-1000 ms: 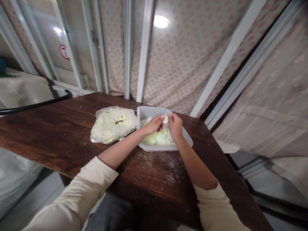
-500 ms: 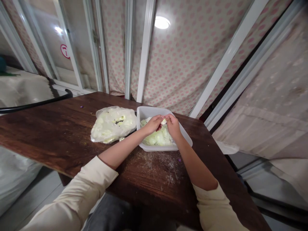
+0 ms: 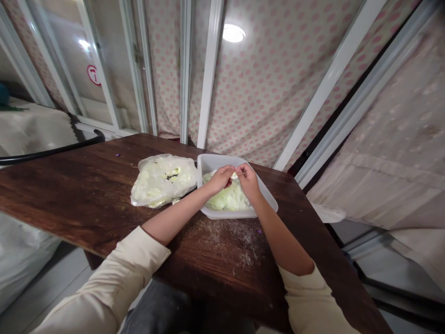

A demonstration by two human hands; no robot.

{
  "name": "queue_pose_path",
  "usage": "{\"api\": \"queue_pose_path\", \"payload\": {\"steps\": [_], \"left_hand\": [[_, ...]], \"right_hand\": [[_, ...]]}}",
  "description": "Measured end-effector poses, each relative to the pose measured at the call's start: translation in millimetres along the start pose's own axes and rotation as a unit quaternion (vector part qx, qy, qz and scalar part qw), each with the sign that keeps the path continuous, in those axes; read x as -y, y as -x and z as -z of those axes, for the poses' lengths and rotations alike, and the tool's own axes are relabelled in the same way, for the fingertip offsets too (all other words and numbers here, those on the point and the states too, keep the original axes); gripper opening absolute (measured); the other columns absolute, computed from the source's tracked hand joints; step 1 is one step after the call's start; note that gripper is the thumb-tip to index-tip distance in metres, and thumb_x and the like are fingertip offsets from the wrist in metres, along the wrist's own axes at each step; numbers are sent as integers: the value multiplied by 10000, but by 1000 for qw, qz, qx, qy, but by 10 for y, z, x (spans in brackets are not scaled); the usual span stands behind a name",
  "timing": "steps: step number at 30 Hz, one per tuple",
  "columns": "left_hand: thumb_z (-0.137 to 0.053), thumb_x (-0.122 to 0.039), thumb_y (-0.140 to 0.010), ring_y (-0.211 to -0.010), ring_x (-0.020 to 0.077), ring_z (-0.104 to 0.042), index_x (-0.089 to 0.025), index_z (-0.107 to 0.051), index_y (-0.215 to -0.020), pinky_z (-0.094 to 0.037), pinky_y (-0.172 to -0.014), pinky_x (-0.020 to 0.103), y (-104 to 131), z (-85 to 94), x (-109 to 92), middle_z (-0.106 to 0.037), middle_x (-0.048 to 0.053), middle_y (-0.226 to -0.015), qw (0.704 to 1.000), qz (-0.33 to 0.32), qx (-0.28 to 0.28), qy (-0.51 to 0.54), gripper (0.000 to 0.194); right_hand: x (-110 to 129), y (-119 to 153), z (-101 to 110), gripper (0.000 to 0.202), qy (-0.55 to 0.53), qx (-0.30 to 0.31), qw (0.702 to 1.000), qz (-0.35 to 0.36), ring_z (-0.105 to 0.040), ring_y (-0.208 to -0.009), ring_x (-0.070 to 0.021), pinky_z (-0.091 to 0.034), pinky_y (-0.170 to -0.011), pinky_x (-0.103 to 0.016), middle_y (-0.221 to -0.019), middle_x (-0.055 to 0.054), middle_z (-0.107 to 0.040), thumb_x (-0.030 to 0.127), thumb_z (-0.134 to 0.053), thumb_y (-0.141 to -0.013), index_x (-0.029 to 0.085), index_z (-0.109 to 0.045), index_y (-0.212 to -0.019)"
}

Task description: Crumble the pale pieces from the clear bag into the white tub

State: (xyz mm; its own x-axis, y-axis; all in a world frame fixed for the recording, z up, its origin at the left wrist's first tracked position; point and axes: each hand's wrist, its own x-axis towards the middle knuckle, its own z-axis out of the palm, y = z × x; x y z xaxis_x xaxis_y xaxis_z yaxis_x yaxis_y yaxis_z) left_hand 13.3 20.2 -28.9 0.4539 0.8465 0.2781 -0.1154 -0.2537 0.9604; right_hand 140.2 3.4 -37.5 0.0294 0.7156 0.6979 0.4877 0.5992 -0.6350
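Above a white plastic tub (image 3: 227, 214), my left hand (image 3: 221, 180) and my right hand (image 3: 248, 183) meet fingertip to fingertip. Pinched between them is a small pale piece (image 3: 234, 176), whitish and mostly covered by the fingers, its kind too small to make out. Loose pale yellow-green and white shreds (image 3: 227, 199) fill the bottom of the tub. Just left of the tub lies a clear plastic bag (image 3: 148, 183) with similar pale pieces inside, and a gap in its top shows some of them.
Pale dust and crumbs (image 3: 232, 241) are scattered over the dark wooden table (image 3: 86, 185) in front of the tub. Behind the table stand framed glass panels with a dotted curtain (image 3: 264, 93). A large plastic bag (image 3: 21, 255) sits below the table at left.
My fingers have shifted slightly on the pale piece, and less of it shows now. The tub and the bag stay in place.
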Motion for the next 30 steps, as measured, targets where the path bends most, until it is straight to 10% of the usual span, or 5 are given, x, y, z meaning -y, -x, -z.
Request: {"api": "queue_pose_path", "payload": {"steps": [10, 18, 30], "left_hand": [[-360, -326, -910, -369, 32, -361, -167, -394, -664, -275, -402, 163, 1, -5, 6, -385, -73, -455, 1000, -5, 16, 18, 295], [-354, -307, -904, -367, 48, -357, -170, -417, -690, -262, -397, 166, -22, 12, 22, -369, -76, -425, 1000, -10, -4, 23, 261], [-371, -313, -902, -371, 34, -348, -166, -398, -657, -274, -408, 166, -10, -6, -10, -376, -75, -457, 999, 7, 2, 38, 286]], "right_hand": [[-28, 10, 61, 311, 147, -119, 981, -48, -332, -518, -112, -272, -553, -263, -522, 46, -353, 387, -447, -836, 205, -372, -596], [3, 10, -13, 266, 15, 10, 1000, 2, -410, -601, -114, -326, -591, -243, -647, 29, -430, 437, -428, -850, 202, -432, -725], [-11, 13, 95, 293, 175, -104, 979, -6, -409, -582, -135, -306, -599, -269, -585, 14, -443, 388, -375, -879, 194, -456, -674]]}}
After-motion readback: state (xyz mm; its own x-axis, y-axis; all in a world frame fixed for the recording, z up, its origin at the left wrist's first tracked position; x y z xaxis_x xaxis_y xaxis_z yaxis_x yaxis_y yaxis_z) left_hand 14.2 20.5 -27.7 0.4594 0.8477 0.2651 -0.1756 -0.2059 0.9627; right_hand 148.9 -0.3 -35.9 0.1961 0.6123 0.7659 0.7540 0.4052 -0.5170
